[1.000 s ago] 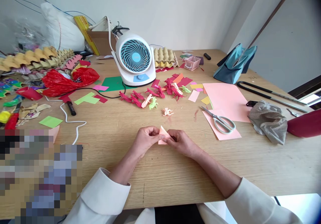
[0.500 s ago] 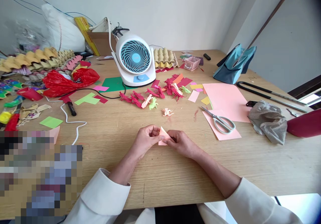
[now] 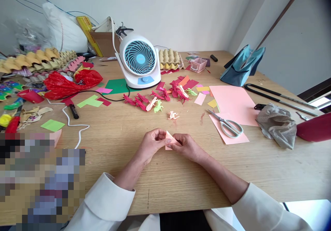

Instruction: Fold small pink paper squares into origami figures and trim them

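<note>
Between my two hands is a small folded piece of pink paper [image 3: 169, 136], held just above the table [image 3: 165, 182]. My left hand [image 3: 154, 142] pinches its left side, thumb across the front. My right hand [image 3: 188, 147] grips the lower right part with thumb and bent fingers. The paper's upper corner points up; its lower part is partly covered by my fingertips. Just beyond my hands sits a small pale pink folded paper figure [image 3: 172, 115]. Behind it lie several dark red paper figures [image 3: 141, 101] and a light green one [image 3: 158, 106].
Scissors [image 3: 230, 127] rest on pink paper sheets [image 3: 232, 101] to the right, near a grey cloth [image 3: 276, 124]. A white fan [image 3: 141, 60] stands at the back. On the left are a red plastic bag [image 3: 73, 82], a black marker [image 3: 74, 111] and a white cord [image 3: 68, 120].
The pink paper has shifted slightly to the right between my fingers. Both hands keep their grip in nearly the same place.
</note>
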`<state>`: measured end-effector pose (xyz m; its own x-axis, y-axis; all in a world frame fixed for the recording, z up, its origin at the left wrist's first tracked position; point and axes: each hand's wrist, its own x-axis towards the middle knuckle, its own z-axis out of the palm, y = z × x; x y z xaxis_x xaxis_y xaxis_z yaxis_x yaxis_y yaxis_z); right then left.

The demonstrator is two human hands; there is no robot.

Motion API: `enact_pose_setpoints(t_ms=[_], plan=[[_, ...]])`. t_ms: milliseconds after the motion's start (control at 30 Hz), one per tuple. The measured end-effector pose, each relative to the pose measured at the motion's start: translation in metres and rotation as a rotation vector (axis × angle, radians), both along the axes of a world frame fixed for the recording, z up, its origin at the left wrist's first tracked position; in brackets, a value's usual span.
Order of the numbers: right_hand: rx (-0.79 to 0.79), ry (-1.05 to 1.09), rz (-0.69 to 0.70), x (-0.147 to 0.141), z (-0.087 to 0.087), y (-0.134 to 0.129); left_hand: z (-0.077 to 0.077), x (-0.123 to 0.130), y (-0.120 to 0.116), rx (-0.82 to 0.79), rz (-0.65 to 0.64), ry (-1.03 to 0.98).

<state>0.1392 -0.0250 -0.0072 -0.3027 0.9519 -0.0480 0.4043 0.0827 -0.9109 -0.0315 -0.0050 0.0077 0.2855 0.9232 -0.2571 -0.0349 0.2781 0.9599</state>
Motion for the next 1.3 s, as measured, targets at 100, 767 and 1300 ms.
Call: enact_pose_setpoints(t_ms=[100,767,1300], plan=[[-0.002,-0.009,0.024,0.001,0.002,0.000,-0.001,0.000,0.000,0.034,0.038,0.027],[0.057,-0.029,0.063,0.001,-0.001,-0.001,0.001,-0.008,0.008,0.143,0.035,-0.031],[0.056,0.008,0.084,0.002,-0.001,-0.002,-0.004,-0.008,0.009,0.037,0.182,-0.180]])
